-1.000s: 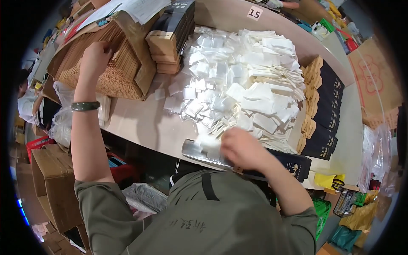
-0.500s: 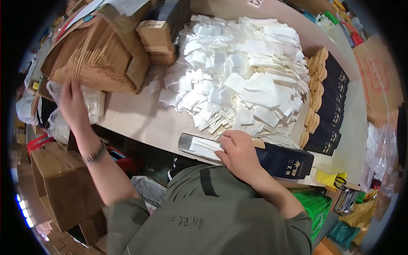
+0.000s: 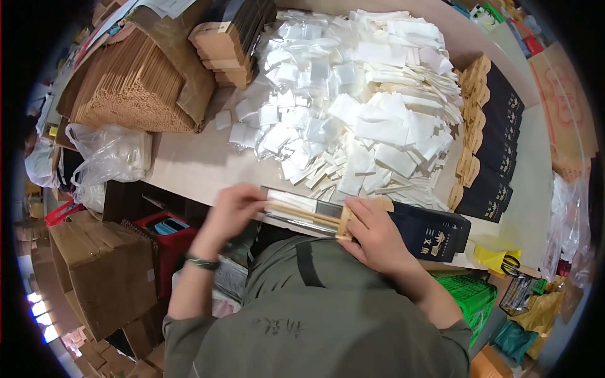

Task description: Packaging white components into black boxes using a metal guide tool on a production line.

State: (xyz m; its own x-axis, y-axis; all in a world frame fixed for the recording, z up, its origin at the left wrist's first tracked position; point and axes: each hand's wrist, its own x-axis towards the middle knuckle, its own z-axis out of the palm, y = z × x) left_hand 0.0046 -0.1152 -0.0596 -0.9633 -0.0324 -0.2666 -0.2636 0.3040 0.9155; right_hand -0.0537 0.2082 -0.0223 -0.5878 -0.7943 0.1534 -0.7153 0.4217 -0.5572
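table edge [image 3: 189,170]: left hand [image 3: 230,211], right hand [image 3: 378,236] grip chopsticks [image 3: 302,214].

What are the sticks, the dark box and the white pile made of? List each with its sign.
Sticks: likely bamboo or wood, pale tan, matte, thin and straight.
Dark box: seemingly printed cardboard, navy with a slight sheen and crisp folded edges.
White pile: apparently paper or thin plastic sachets, flat and glossy in places; cannot tell which.

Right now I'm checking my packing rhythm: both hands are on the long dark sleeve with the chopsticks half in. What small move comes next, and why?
Probably push the chopsticks further into the dark sleeve. The left hand holds their free end, the right hand steadies the sleeve's mouth, and much of their length lies outside.
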